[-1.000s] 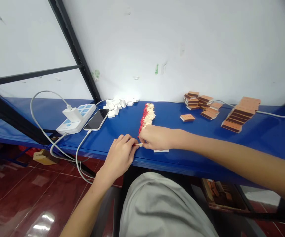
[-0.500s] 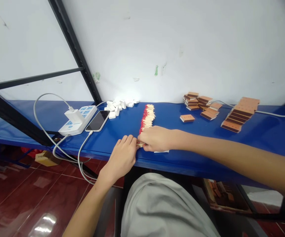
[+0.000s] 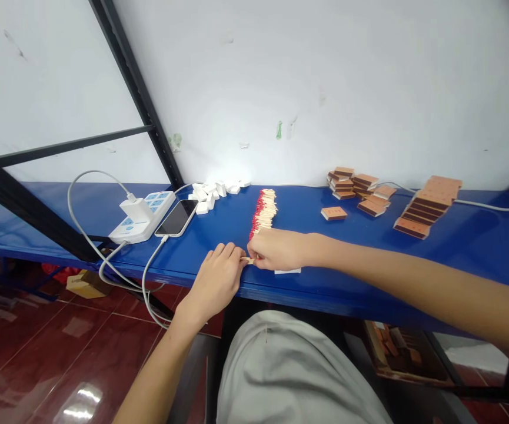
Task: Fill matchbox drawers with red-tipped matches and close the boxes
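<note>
A long row of red-tipped matchsticks point(image 3: 263, 211) lies on the blue table point(image 3: 457, 247). At its near end my right hand point(image 3: 280, 249) is closed on a small bundle of matchsticks point(image 3: 249, 259). My left hand point(image 3: 216, 280) meets it from the left, fingers curled and touching the same bundle. A white matchbox tray point(image 3: 288, 271) peeks out under my right wrist.
A power strip with charger point(image 3: 142, 213), a phone point(image 3: 177, 217) and white cables sit at the left. White trays point(image 3: 212, 191) are piled by the wall. Brown matchboxes point(image 3: 360, 187) and a fanned stack point(image 3: 428, 205) lie at the right. A black frame point(image 3: 148, 112) slants at the left.
Both hands stay at the near end of the matchstick row, fingers shifting slightly on the bundle. The view has drifted a little to the left.
</note>
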Available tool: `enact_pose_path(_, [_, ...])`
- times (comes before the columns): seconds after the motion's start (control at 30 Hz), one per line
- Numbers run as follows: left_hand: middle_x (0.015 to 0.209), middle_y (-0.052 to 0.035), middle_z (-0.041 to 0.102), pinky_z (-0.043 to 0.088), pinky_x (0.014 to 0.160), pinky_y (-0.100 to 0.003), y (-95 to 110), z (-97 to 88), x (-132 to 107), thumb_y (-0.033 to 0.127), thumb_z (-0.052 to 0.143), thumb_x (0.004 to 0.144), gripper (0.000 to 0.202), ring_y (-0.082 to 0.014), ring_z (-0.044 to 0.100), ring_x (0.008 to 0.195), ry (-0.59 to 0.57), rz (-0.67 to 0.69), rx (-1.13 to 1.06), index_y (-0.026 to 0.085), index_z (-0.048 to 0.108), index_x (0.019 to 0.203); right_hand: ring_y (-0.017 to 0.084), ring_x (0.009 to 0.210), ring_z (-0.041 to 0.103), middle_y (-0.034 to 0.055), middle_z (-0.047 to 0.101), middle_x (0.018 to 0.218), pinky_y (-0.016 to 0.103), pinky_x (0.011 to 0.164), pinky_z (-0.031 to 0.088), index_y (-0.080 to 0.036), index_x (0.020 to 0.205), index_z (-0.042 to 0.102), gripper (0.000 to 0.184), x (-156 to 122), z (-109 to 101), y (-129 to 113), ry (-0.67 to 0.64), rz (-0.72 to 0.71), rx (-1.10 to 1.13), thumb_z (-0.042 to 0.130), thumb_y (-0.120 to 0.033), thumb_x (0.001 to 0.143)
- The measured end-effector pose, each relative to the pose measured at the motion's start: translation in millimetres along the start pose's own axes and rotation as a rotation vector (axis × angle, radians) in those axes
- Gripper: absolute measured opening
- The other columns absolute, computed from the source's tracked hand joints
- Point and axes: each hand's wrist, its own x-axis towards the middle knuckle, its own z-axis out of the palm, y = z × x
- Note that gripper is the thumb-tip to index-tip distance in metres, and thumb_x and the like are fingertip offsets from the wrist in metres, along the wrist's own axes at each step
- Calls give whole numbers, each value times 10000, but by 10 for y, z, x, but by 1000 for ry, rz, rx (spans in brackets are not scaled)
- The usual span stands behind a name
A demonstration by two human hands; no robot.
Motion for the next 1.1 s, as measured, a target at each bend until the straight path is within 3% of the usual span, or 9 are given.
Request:
enact_pose_path(0.23, [1005, -89, 580, 419, 801, -388, -8, -19, -11, 287, 332, 1057, 263, -255, 511, 916, -31, 19, -20, 179, 563, 994, 124, 499, 394, 64, 643, 687, 281, 511, 261, -116, 743, 668, 190, 41, 12, 1, -58, -8, -30, 534, -200, 848])
enact_pose_path(0.67, [1003, -103, 577, 414, 739, -387, 61, -63, 30, 203, 319, 1042, 216, -257, 518, 879, -17, 6, 13, 175, 522, 975, 117, 522, 371, 31, 581, 655, 284, 530, 264, -126, 715, 620, 161, -2, -63, 34, -51, -33, -34, 525, -168, 837])
enact_pose_path(0.9, [1009, -100, 569, 448, 799, -377, 222, -256, 207, 188, 327, 1039, 206, -239, 513, 889, 0, 142, -199, 172, 521, 970, 101, 508, 280, -44, 403, 562, 289, 515, 208, -178, 643, 503, 185, -378, -299, 29, -33, 82, 28, 530, -166, 825])
enact_pose_path(1.1, [955, -92, 575, 456, 812, -371, 410, -138, 424, 207, 362, 1037, 201, -237, 538, 868, -56, 258, -221, 169, 531, 934, 101, 513, 305, -49, 437, 557, 279, 518, 223, -189, 633, 502, 191, -682, -201, 137, -40, 217, 78, 541, -147, 815])
